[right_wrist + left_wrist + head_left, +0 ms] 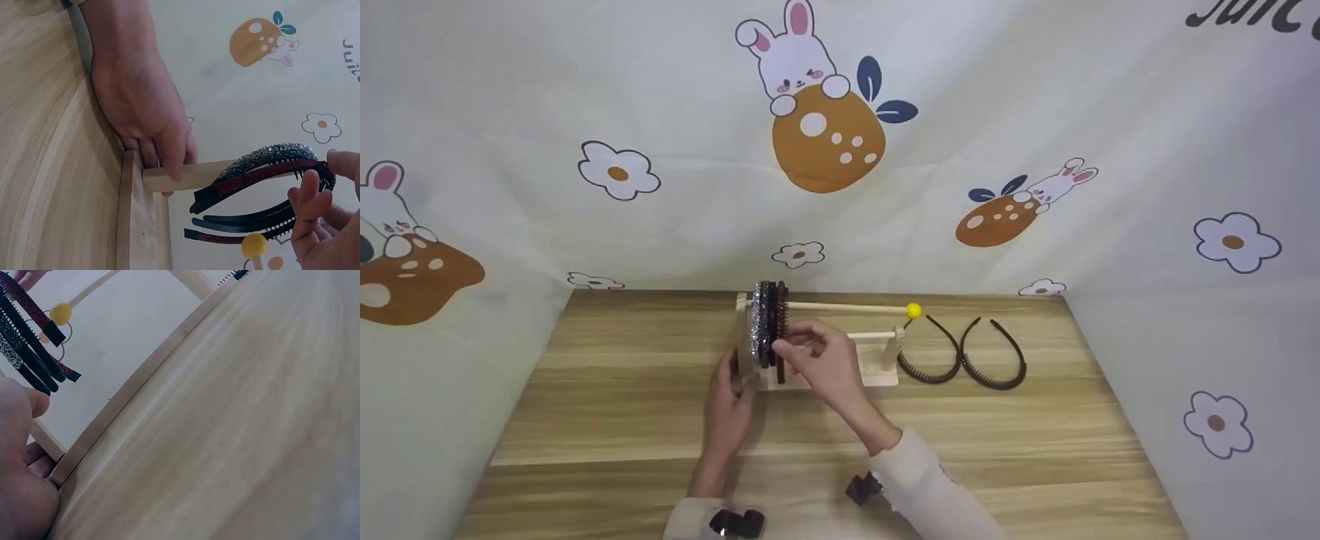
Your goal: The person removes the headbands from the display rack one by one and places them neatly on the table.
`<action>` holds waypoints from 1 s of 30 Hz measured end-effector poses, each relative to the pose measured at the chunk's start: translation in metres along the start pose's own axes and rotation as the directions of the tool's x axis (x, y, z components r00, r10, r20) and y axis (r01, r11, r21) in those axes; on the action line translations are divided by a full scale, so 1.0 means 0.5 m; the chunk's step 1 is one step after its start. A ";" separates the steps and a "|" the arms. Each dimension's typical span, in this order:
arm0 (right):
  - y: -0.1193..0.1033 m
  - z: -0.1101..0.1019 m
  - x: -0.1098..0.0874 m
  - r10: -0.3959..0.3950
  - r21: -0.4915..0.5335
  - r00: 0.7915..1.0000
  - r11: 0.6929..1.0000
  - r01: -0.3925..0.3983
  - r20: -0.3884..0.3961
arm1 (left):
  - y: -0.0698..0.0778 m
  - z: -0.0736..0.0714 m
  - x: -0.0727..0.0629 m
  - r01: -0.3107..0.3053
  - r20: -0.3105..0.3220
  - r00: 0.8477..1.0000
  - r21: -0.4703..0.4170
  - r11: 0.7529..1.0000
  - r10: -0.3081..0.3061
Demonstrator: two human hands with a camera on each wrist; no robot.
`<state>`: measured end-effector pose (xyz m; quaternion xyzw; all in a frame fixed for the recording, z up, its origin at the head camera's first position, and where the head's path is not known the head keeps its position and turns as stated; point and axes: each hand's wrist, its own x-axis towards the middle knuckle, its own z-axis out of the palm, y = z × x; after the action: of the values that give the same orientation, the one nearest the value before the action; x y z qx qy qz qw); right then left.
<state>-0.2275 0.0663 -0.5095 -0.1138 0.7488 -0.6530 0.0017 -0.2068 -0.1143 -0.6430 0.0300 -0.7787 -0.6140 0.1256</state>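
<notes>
A wooden stand (879, 379) carries an upper rod (847, 308) tipped with a yellow ball (914, 310). Hanging at the rod's left end are several headbands: a silver glittery headband (757, 322), black headbands (34, 354) beside it, and a dark red headband (247, 177) outermost. My right hand (831, 367) pinches the dark red headband near its curved top, between thumb and fingers. With my left hand (729, 409) I grip the stand's left post (185, 175) low down by the base; some of its fingertips are hidden behind the wood.
Two black toothed headbands (996, 384) lie side by side on the wood-grain table (960, 442), right of the stand. A lower rod (870, 335) runs to the stand's short right post (891, 350). Printed cloth walls (690, 225) enclose the table at back and sides.
</notes>
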 end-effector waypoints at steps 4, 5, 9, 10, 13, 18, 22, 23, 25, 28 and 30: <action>0.003 -0.001 0.002 -0.007 0.029 1.000 1.000 0.007 -0.008 | 0.002 0.001 0.001 -0.007 -0.003 1.000 -0.002 1.000 0.007; 0.003 -0.002 0.002 -0.005 0.033 1.000 0.999 0.005 -0.011 | 0.002 0.001 0.001 -0.010 -0.003 1.000 0.001 1.000 0.010; 0.004 -0.007 0.004 0.007 0.030 1.000 1.000 -0.006 -0.028 | 0.003 0.001 0.001 -0.007 -0.007 1.000 0.006 1.000 0.007; 0.004 -0.008 0.004 0.006 0.026 0.999 1.000 -0.005 -0.032 | 0.003 0.001 0.001 -0.005 -0.007 1.000 0.010 1.000 0.005; 0.002 -0.011 0.005 -0.005 0.025 0.999 1.000 0.006 -0.038 | 0.002 0.000 0.000 0.004 -0.007 1.000 0.015 1.000 -0.004; -0.002 -0.015 0.003 -0.022 0.039 0.999 0.999 0.023 -0.036 | 0.001 0.000 -0.001 0.016 0.002 1.000 0.007 1.000 -0.016; 0.002 -0.020 0.002 -0.040 0.055 0.999 0.998 0.042 -0.029 | 0.002 0.000 0.000 0.011 0.004 1.000 0.017 1.000 -0.011; 0.003 -0.021 0.003 -0.044 0.060 0.999 0.997 0.046 -0.030 | 0.002 0.000 0.000 0.007 0.004 1.000 0.019 1.000 -0.007; 0.005 -0.025 0.003 -0.050 0.072 0.998 0.996 0.052 -0.033 | 0.002 0.000 0.002 -0.001 0.004 1.000 0.020 1.000 0.001; 0.004 -0.032 0.002 -0.052 0.093 0.998 0.994 0.056 -0.040 | -0.001 0.001 0.003 0.003 0.005 1.000 0.012 1.000 -0.003; 0.002 -0.038 0.002 -0.054 0.103 0.997 0.993 0.059 -0.049 | -0.001 0.001 0.003 0.006 0.008 1.000 0.014 1.000 -0.006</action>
<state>-0.2315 0.0850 -0.5076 -0.1196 0.7098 -0.6936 -0.0280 -0.2084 -0.1144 -0.6434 0.0306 -0.7833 -0.6091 0.1204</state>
